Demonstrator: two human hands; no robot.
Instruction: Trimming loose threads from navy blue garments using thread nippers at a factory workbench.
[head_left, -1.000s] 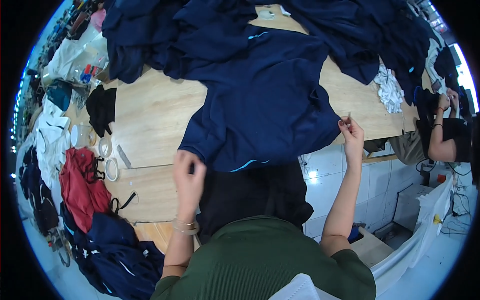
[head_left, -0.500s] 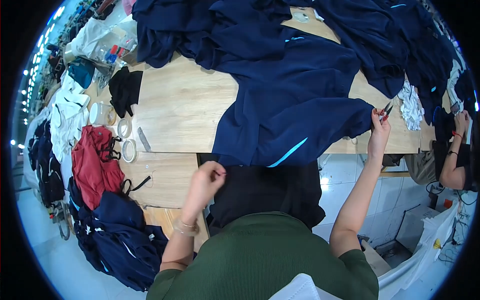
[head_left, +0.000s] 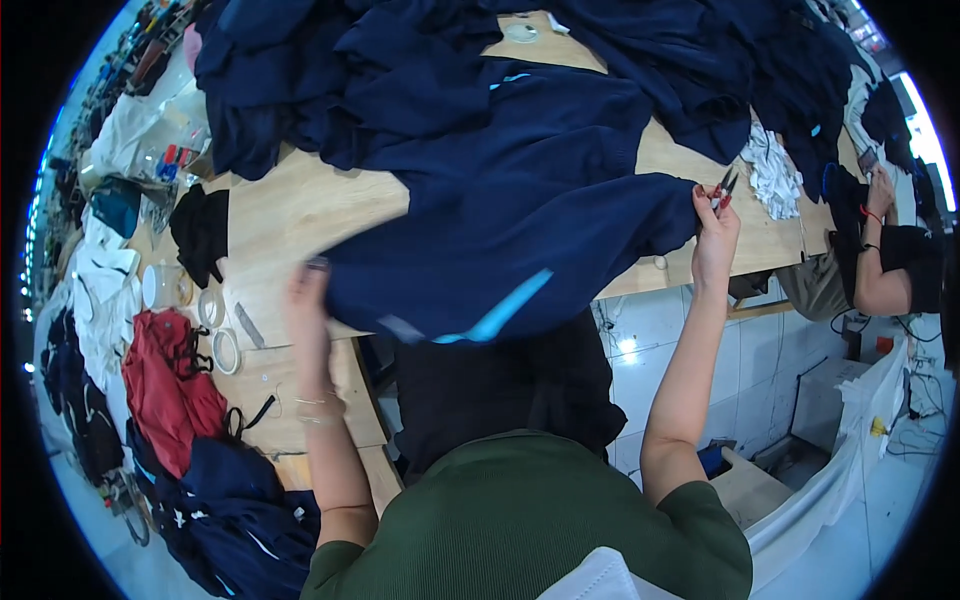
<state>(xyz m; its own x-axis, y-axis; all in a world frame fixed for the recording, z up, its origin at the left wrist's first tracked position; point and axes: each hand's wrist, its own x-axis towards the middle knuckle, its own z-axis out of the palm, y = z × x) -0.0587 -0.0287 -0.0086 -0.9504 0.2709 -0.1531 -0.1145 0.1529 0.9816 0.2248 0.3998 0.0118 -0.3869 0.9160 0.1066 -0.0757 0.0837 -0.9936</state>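
Note:
A navy garment (head_left: 480, 240) with a light blue stripe is stretched between my hands over the front edge of the table. My left hand (head_left: 308, 310), smeared by motion, is closed on the garment's left edge. At the other end, my right hand (head_left: 715, 245) pinches the gathered tip of the cloth. That same hand also holds small dark-pointed thread snips (head_left: 727, 187), whose blades point up and away from the cloth. The near part of the garment hangs above my lap and is partly blurred.
More navy garments (head_left: 400, 80) are heaped along the far side of the wooden table (head_left: 300, 215). At left lie tape rolls (head_left: 226, 350), a metal ruler (head_left: 248, 325), black cloth (head_left: 200, 230) and a red garment (head_left: 170, 390). A co-worker's arm (head_left: 875, 250) shows at right, past crumpled white cloth (head_left: 772, 175).
My left hand has moved left and away from me and has taken hold of the garment's edge, pulling it out leftward. My right hand keeps its grip on the cloth and snips.

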